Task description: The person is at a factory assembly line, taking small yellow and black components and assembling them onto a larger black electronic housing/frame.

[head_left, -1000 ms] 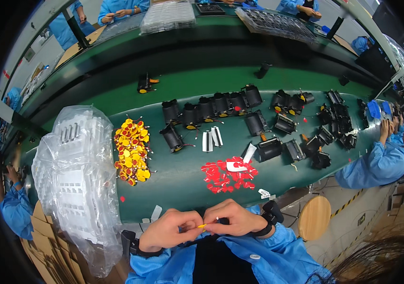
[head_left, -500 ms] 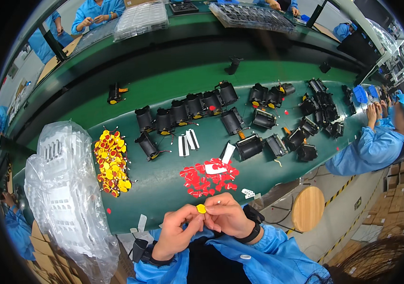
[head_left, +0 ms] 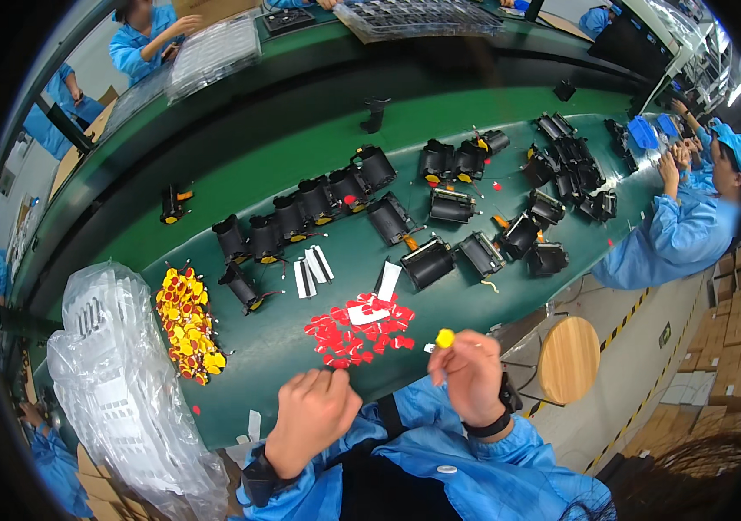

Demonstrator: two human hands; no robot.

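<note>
My right hand (head_left: pixel 473 378) is raised off the table's front edge, pinching a small yellow disc (head_left: pixel 446 338) at its fingertips. My left hand (head_left: pixel 314 415) is closed with its back up, just in front of a loose pile of red cut-out stickers (head_left: pixel 336 334). A red piece shows right at its fingertips; whether it is held or lies behind them I cannot tell. White strips (head_left: pixel 369 314) lie on the pile. Further left is a heap of yellow and red discs with short wires (head_left: pixel 188 330).
Black curved housings (head_left: pixel 314 201) stand in rows across the green table (head_left: pixel 275 347). A plastic-wrapped stack of white trays (head_left: pixel 110 365) is at the left. Two white strips with black bands (head_left: pixel 312 271) lie mid-table. A wooden stool (head_left: pixel 568 360) and a co-worker (head_left: pixel 674 234) are at the right.
My hands have come apart. The right hand has carried the yellow disc up and to the right; the left has closed near the red stickers. The whole view has shifted slightly.
</note>
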